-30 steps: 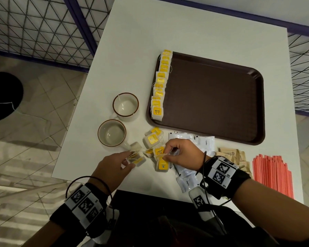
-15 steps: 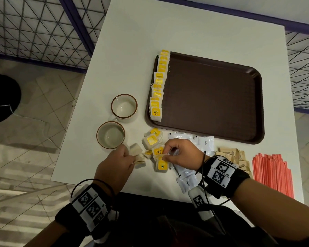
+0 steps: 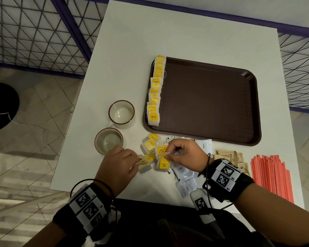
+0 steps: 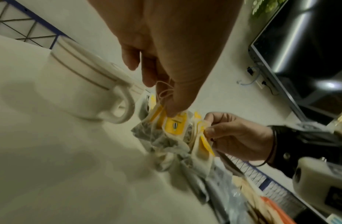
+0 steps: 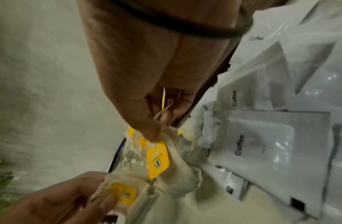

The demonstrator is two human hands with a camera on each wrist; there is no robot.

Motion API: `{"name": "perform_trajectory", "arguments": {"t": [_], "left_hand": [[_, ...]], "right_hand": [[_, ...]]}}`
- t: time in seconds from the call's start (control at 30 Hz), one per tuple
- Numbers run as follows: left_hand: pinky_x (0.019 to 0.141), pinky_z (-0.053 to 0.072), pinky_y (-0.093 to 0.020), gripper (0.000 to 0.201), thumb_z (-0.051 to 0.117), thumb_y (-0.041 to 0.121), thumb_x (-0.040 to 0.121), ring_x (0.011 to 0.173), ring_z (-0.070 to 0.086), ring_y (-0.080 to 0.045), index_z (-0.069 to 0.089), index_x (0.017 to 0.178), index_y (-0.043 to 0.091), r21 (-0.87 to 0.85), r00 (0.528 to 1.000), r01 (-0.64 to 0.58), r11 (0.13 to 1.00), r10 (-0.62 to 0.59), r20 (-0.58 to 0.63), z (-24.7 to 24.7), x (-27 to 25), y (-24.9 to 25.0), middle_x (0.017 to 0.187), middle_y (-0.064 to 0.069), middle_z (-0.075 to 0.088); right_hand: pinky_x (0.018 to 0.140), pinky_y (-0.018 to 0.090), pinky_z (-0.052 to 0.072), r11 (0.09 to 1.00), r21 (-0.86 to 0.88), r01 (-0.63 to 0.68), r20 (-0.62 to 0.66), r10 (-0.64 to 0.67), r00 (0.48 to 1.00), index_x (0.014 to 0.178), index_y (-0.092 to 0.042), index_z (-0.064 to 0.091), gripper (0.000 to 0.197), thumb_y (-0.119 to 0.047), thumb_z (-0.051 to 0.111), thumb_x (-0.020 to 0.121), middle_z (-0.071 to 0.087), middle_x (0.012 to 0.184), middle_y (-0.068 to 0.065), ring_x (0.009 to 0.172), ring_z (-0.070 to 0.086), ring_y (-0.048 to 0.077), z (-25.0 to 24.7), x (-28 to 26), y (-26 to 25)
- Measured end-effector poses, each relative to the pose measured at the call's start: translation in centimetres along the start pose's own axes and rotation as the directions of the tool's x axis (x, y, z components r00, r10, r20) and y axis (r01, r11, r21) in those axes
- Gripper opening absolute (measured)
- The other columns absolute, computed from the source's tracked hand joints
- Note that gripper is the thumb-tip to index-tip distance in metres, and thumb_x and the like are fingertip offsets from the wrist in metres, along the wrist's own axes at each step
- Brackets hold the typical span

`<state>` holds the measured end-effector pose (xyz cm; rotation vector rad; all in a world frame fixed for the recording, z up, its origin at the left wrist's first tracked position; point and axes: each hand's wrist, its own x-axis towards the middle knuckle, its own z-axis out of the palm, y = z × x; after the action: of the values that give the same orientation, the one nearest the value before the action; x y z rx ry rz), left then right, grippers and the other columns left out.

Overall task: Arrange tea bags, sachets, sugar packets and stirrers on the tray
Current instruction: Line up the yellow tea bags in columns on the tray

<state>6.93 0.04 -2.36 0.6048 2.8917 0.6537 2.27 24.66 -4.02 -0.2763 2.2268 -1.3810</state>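
A brown tray (image 3: 209, 104) lies on the white table (image 3: 185, 32), with a row of yellow-tagged tea bags (image 3: 155, 90) along its left edge. Loose tea bags (image 3: 150, 145) lie in a heap in front of the tray. My left hand (image 3: 136, 162) pinches one tea bag (image 4: 174, 125) by its tag and string at the heap's left side. My right hand (image 3: 166, 154) pinches another tea bag (image 5: 158, 159) by its top edge. The two hands are a few centimetres apart, and the bags' strings look tangled between them.
Two empty cups (image 3: 121, 113) (image 3: 108, 140) stand left of the tray and heap. White coffee sachets (image 3: 185, 177) lie under my right hand, brown sugar packets (image 3: 230, 157) to their right, and red stirrers (image 3: 271, 173) near the table's right front corner.
My left hand has moved right towards the heap and pinched a tea bag. The right hand has stayed at the heap with its tea bag.
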Motion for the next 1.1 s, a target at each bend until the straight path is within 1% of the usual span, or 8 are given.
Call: {"name": "perform_trajectory", "arguments": {"t": [0.13,0.2,0.37,0.47,0.63,0.73,0.93,1.1], "left_hand": [[0.073,0.044,-0.029,0.026,0.051,0.035,0.079,0.077,0.055,-0.013,0.071,0.078,0.019,-0.118,0.995,-0.002,0.993,-0.01,-0.1,-2.3,1.8,0.4,0.082,0.01,0.068],[0.08,0.039,-0.021,0.027,0.051,0.037,0.079,0.082,0.051,-0.006,0.072,0.079,0.02,-0.143,0.991,0.002,0.99,-0.02,-0.13,-3.5,3.6,0.3,0.083,0.012,0.068],[0.079,0.043,-0.017,0.019,0.061,0.027,0.078,0.082,0.057,-0.005,0.071,0.08,0.011,-0.326,0.977,0.033,0.945,-0.1,-0.19,-5.7,10.9,-0.4,0.086,0.002,0.069],[0.077,0.048,-0.02,0.008,0.069,0.013,0.079,0.078,0.061,-0.012,0.071,0.085,0.007,-0.364,0.973,0.065,0.929,-0.14,-0.184,-6.3,16.5,-0.9,0.088,-0.002,0.069],[0.076,0.041,-0.019,0.015,0.067,0.019,0.082,0.084,0.062,-0.016,0.071,0.092,0.008,-0.347,0.964,0.19,0.918,-0.242,-0.113,-5.7,25.7,-2.3,0.093,-0.003,0.069],[0.076,0.042,-0.02,0.015,0.066,0.017,0.081,0.089,0.064,-0.019,0.069,0.091,0.006,-0.343,0.967,0.225,0.912,-0.253,-0.037,-4.9,30.3,-3.4,0.096,-0.006,0.07],[0.077,0.047,-0.024,0.014,0.066,0.02,0.083,0.081,0.061,-0.013,0.07,0.091,0.009,-0.302,0.986,0.16,0.94,-0.138,0.095,-4.1,37.1,-4.4,0.097,-0.004,0.069],[0.077,0.044,-0.023,0.014,0.068,0.019,0.082,0.088,0.061,-0.015,0.07,0.092,0.01,-0.244,0.974,0.135,0.96,-0.084,0.212,-3.2,39.9,-5.0,0.1,-0.005,0.068]], "right_hand": [[0.067,0.025,0.049,0.99,0.14,0.022,-0.16,0.0,0.987,0.072,-0.013,0.065,0.013,-0.005,0.075,0.076,0.064,0.072,0.002,0.065,0.057,0.007,-1.7,0.1,-0.1],[0.065,0.022,0.049,0.981,0.189,0.05,-0.254,-0.001,0.967,0.071,-0.012,0.065,0.014,-0.003,0.075,0.075,0.064,0.07,0.003,0.064,0.057,0.009,-2.7,0.4,-0.3],[0.066,0.035,0.05,0.964,0.253,0.077,-0.468,0.052,0.882,0.074,-0.003,0.064,0.01,-0.001,0.074,0.076,0.064,0.077,0.025,0.067,0.057,0.022,-6.2,2.5,-0.8],[0.07,0.036,0.05,0.976,0.205,0.067,-0.554,0.06,0.83,0.074,-0.008,0.064,0.011,-0.004,0.074,0.076,0.065,0.078,0.02,0.07,0.058,0.019,-8.3,4.8,-0.8],[0.069,0.033,0.05,0.989,0.149,0.026,-0.645,0.077,0.76,0.068,-0.025,0.061,0.023,-0.006,0.073,0.075,0.064,0.072,0.002,0.068,0.058,0.013,-11.5,10.0,-0.3],[0.067,0.028,0.049,0.991,0.134,0.003,-0.668,0.088,0.739,0.066,-0.025,0.06,0.024,-0.007,0.073,0.075,0.063,0.07,-0.003,0.066,0.057,0.01,-12.8,13.1,-0.1],[0.065,0.01,0.045,0.999,0.034,-0.016,-0.609,0.033,0.793,0.066,-0.02,0.06,0.022,-0.004,0.071,0.075,0.061,0.069,-0.008,0.061,0.054,-0.003,-14.3,17.9,-0.2],[0.065,0.013,0.045,0.999,0.031,0.01,-0.452,0.005,0.892,0.071,-0.012,0.064,0.013,-0.005,0.074,0.074,0.06,0.066,-0.006,0.06,0.053,-0.001,-14.6,20.4,-0.1]]}}
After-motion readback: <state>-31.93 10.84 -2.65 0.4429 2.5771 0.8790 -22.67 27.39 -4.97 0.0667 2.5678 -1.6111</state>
